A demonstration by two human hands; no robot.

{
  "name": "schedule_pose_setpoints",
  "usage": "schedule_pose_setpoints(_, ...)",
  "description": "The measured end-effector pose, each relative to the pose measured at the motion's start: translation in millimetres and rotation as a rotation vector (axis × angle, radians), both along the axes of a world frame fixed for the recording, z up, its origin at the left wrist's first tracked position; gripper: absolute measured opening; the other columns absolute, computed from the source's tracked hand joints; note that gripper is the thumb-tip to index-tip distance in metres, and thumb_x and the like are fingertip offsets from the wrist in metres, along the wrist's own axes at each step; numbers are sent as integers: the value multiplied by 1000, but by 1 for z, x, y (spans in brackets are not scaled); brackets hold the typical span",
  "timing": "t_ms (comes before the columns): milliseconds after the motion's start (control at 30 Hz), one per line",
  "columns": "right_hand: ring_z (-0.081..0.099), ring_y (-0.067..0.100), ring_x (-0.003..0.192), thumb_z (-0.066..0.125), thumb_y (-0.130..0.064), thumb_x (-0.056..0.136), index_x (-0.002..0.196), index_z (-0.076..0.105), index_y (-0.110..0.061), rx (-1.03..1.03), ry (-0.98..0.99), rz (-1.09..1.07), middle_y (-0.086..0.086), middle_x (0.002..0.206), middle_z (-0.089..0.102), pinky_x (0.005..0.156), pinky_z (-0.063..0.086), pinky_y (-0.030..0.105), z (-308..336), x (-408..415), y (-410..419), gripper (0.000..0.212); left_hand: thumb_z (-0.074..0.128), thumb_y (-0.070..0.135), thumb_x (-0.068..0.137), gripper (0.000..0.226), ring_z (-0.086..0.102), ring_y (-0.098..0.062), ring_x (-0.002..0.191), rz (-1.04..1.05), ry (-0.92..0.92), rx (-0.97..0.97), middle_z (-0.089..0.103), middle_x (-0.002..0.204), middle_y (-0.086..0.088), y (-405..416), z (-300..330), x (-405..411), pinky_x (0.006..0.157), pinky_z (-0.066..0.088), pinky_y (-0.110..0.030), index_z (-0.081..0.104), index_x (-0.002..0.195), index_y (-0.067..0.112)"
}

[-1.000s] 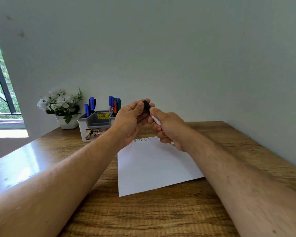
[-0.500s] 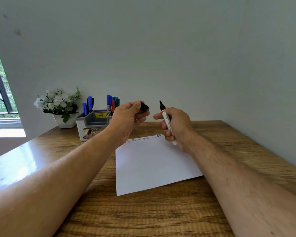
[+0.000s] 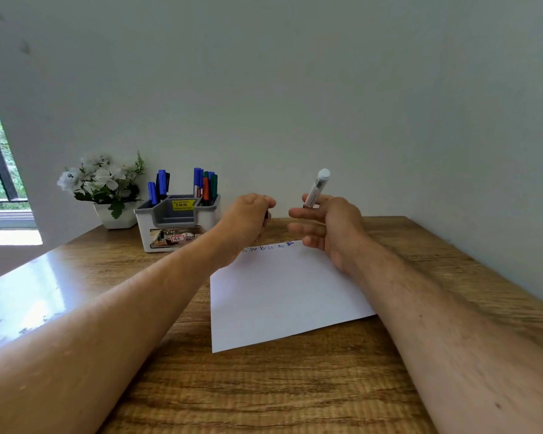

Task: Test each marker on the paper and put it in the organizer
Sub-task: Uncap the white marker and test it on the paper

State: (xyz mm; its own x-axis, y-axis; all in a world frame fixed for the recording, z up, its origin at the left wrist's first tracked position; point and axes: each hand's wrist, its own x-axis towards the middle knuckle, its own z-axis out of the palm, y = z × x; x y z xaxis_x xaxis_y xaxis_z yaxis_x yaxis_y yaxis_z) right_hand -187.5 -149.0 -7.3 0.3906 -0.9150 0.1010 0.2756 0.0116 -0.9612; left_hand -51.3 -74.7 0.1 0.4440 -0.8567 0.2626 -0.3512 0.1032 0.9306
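Above the paper (image 3: pixel 282 296), the right hand (image 3: pixel 329 227) pinches a marker (image 3: pixel 315 189) upright — light, rigid, best held mid-barrel — while the left hand (image 3: pixel 248 217) curls round what is probably its cap.

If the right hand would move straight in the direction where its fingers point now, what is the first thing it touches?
The right hand points its fingers leftward, toward the left hand, which seems to grip a dark cap. That hand would probably be met first, across a short gap above the paper. Depth is hard to judge from one view.
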Motion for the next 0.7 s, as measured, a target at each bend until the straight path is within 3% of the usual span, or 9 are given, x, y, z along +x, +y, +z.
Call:
schedule_pose_setpoints(100,74,18,62,61,-5,86,100,64,-11,-46,33,16,6,77,78,38,45,21,-4,-2,-2,16,38,31,102,23,52,-18,71,73,-564,86,55,77,2,-2,-7,9,60,38,-31,56,96,18)
schedule_pose_setpoints(167,68,17,51,68,-10,84,94,67,-10,-87,93,5,5,68,75,38,44,21,-8,-4,-3,9,37,44,102,27,54,-24,74,121,-1010,171,56,81,1,-1,-14,14,62,41,-34,49,90,22)
schedule_pose_setpoints(200,62,15,44,70,-14,84,90,69,-8,-109,129,-19,5,61,71,38,43,21,-10,-5,-4,8,36,50,100,31,54,-24,72,129,-1138,189,57,80,1,0,-15,15,60,42,-35,49,89,24)
schedule_pose_setpoints(267,50,14,38,73,-23,83,85,71,-5,-175,207,-74,3,53,61,38,39,23,-14,-6,-6,17,37,57,98,33,56,-21,72,95,-1192,203,61,83,2,1,-15,16,60,43,-34,53,92,28)
schedule_pose_setpoints(367,50,14,38,76,-31,81,81,73,-5,-261,280,-120,1,53,62,38,40,24,-18,-5,-6,26,42,57,96,34,58,-17,78,3,-1227,246,65,91,5,2,-15,14,63,44,-32,58,114,34)
schedule_pose_setpoints(500,60,15,41,73,-27,84,81,71,-5,-294,344,-161,8,65,73,37,44,24,-20,-4,-4,22,40,50,99,28,58,-14,88,-100,-1236,304,66,105,6,4,-16,14,75,48,-34,60,110,34)
schedule_pose_setpoints(700,66,20,44,68,-17,80,84,69,-1,-300,431,-197,9,65,74,41,49,26,-23,-8,-6,16,55,55,91,25,59,-10,98,-159,-1171,379,67,111,12,5,-16,13,88,50,-37,63,108,39)
